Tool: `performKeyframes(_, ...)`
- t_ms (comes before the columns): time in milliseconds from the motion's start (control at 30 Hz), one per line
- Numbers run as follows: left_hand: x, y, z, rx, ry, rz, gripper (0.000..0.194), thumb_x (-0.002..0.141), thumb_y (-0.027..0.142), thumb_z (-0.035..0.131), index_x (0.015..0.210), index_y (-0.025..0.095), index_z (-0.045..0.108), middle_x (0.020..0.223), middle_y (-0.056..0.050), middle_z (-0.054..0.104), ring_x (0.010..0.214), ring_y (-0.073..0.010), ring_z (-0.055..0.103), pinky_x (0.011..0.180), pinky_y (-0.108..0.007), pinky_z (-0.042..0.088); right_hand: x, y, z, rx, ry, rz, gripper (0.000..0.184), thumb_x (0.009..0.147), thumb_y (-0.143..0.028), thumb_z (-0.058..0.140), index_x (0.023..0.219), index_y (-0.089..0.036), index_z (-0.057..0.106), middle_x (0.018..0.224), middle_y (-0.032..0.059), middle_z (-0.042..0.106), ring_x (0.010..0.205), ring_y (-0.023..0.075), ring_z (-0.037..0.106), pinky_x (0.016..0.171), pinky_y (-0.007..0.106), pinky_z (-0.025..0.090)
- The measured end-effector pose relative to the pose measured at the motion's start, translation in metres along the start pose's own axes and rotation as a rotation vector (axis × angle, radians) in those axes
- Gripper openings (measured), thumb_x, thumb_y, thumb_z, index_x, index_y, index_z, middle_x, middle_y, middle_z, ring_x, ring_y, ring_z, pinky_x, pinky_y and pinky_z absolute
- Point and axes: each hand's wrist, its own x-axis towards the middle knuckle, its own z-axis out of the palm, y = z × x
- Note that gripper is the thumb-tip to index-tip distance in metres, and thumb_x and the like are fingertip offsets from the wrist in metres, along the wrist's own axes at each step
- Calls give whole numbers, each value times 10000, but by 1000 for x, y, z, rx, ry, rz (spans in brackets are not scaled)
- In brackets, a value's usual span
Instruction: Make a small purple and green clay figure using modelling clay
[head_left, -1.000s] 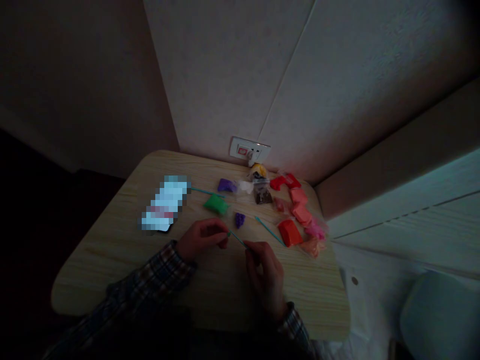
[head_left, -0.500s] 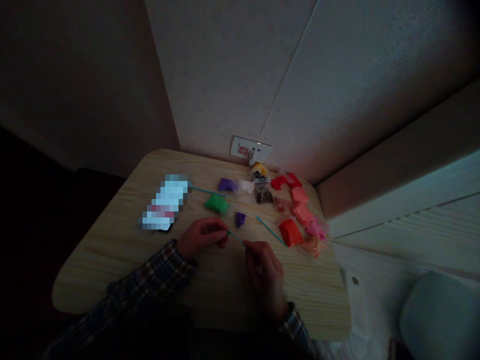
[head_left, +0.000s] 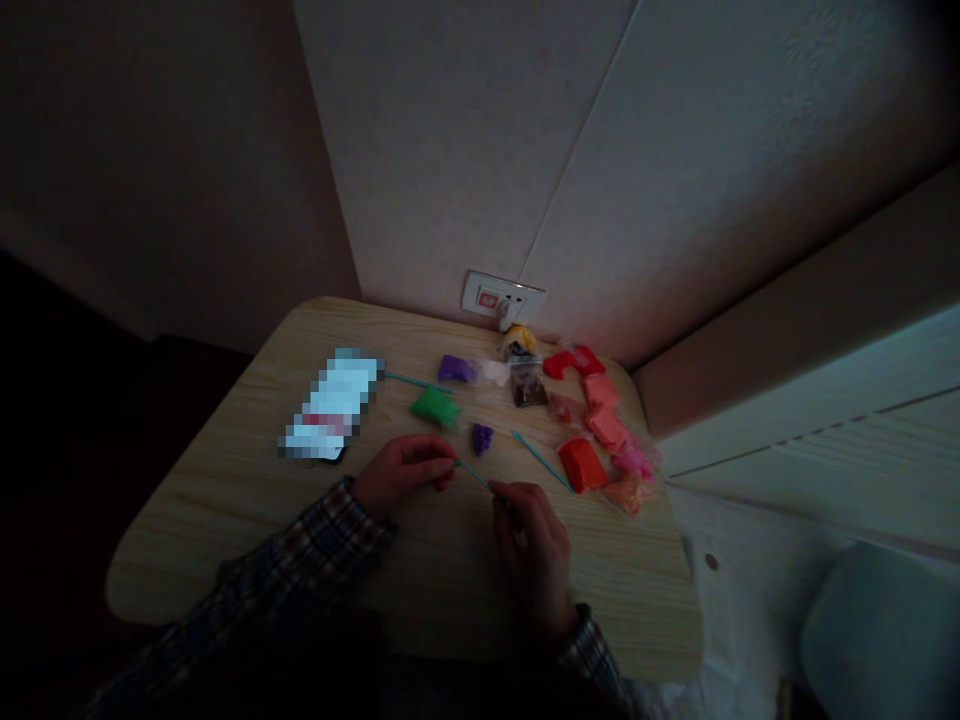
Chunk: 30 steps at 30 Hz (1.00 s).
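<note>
While the left hand (head_left: 401,478) is tightly pinching a green bit (head_left: 457,463), the right hand (head_left: 536,545), fingers (head_left: 514,494) closed, is holding a stick (head_left: 475,473) to it, seemingly shaping it, needing steadiness.

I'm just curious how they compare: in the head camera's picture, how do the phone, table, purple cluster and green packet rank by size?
Largest to smallest:
Table
Phone
Green packet
Purple cluster

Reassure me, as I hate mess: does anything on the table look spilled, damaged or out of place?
Nothing stands out: the packets lie loosely grouped, the purple cluster looks whole, and the right hand holds a thin tool, its tip by the left hand.
</note>
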Motion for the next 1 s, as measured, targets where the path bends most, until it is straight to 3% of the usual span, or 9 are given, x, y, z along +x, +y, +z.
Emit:
performKeyframes(767, -1, 1, 3, -76, 25, -89, 300, 523, 307, 813, 660, 133, 611, 530, 56, 613, 485, -70, 526, 499, -200, 410, -3, 3, -1, 45, -59, 34, 261, 875, -70, 475, 1058, -209, 598, 847, 45, 623, 729, 140, 614, 600, 234, 510)
performKeyframes(1000, 1, -1, 2, -68, 16, -66, 327, 522, 332, 822, 676, 138, 609, 539, 55, 609, 490, -73, 524, 501, -203, 415, -3, 3, 0, 31, -1, 41, 236, 873, -80, 490, 1039, -204, 604, 811, 33, 619, 687, 133, 598, 578, 229, 493)
